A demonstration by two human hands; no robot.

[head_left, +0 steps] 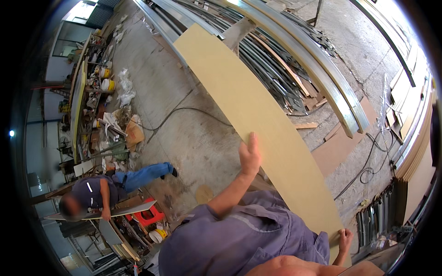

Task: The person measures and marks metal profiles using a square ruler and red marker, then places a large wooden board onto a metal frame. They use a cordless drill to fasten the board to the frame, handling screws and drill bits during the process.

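A long, narrow, pale yellow board (248,101) slants across the view, from the metal profiles at the far end to near my body. At about the middle of its left edge is my left hand (250,157), closed on the board with the thumb on top and the fingers hidden beneath. My right hand (345,239) is closed round the board's right edge near its close end. The far end of the board overlaps the metal profiles (317,69); whether it rests on them I cannot tell.
Under the profiles lie several dark metal bars (262,60). A cable (184,109) crosses the concrete floor. At left, a co-worker (99,193) holds a panel beside a red plastic stool (151,214). Stacked sheets (416,156) stand at right; scrap and buckets (108,85) line the left side.
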